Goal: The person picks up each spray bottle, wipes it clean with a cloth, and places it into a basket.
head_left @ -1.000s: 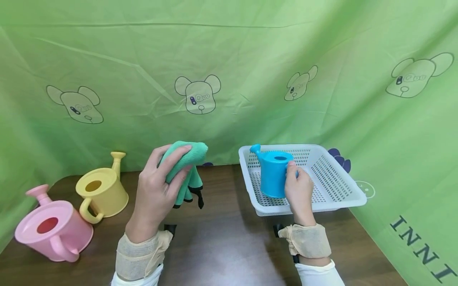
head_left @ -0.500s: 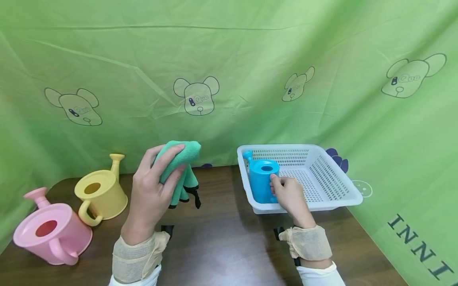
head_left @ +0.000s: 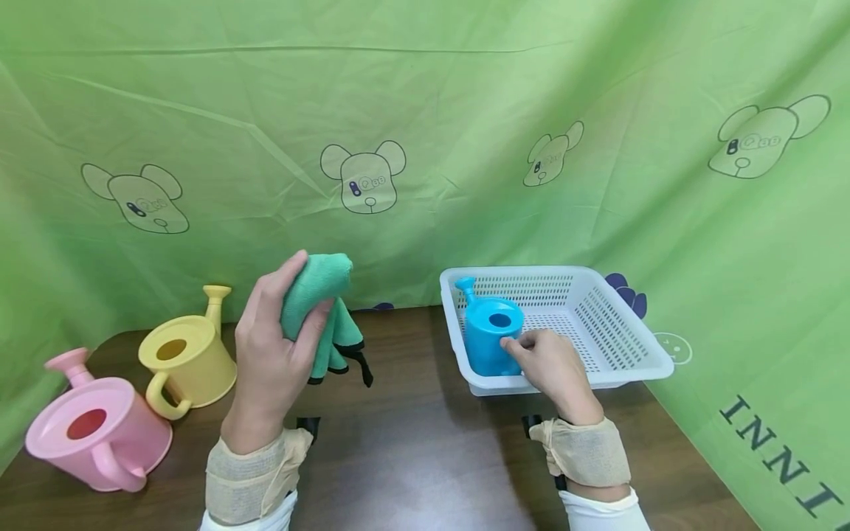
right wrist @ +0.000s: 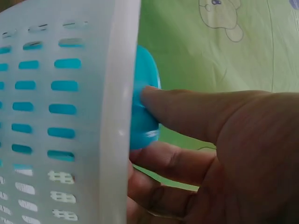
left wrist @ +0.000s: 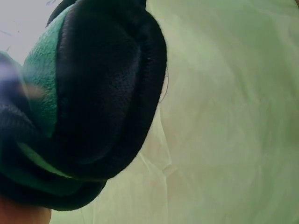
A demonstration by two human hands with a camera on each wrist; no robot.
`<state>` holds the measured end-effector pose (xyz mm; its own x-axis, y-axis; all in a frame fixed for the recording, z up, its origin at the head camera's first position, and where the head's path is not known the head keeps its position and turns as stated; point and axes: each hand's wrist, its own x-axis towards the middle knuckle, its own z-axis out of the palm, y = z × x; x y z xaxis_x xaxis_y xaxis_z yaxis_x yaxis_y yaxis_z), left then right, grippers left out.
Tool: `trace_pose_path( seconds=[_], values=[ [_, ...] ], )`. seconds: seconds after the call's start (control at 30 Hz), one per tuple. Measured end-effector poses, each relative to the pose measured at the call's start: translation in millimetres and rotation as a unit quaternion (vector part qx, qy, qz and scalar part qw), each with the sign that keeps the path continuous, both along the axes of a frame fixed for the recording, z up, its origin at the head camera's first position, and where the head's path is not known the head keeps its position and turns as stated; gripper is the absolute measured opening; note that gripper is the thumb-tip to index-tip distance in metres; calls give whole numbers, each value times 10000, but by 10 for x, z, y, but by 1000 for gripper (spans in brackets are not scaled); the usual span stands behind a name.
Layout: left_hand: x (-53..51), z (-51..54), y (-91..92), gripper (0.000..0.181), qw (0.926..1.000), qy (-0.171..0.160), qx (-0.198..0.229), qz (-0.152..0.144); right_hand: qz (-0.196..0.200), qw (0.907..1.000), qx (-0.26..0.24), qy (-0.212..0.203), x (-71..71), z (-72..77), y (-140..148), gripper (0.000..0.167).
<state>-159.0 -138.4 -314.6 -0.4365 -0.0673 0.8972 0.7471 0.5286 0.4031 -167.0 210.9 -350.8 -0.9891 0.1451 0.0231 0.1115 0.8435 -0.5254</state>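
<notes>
My left hand (head_left: 271, 346) grips a folded green cloth (head_left: 319, 284) with black edging, held up above the table. In the left wrist view the black part of the cloth (left wrist: 103, 88) fills much of the picture. A blue toy watering can (head_left: 491, 339) stands in the left part of a white basket (head_left: 637, 372), its spout towards the back left. My right hand (head_left: 551, 365) holds the can at its handle side. In the right wrist view the thumb (right wrist: 182, 105) lies on the blue plastic and the fingers curl below; the basket wall hides part of them.
A yellow watering can (head_left: 199, 369) and a pink one (head_left: 133, 420) stand at the left of the brown table (head_left: 412, 442). A green printed curtain (head_left: 451, 147) hangs behind the table and along its right side.
The blue watering can has gone down and left into the basket with my right hand. My left hand has shifted slightly left with the cloth.
</notes>
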Motion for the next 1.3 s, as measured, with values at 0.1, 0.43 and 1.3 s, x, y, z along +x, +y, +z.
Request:
trace_pose_path(
  seconds=[0.1,0.43,1.3],
  values=[
    [10,10,-18,53,9992,-174,251,274,110,9999,90,-34,-12,-2,-6,40],
    [-7,62,-37,72,9913,-325,907,901,311,9989,149,-323,-64,-22,-52,45],
    [45,275,-244,61,9775,67,1804,1088,1305,9720,-138,1952,245,325,-625,26]
  ],
)
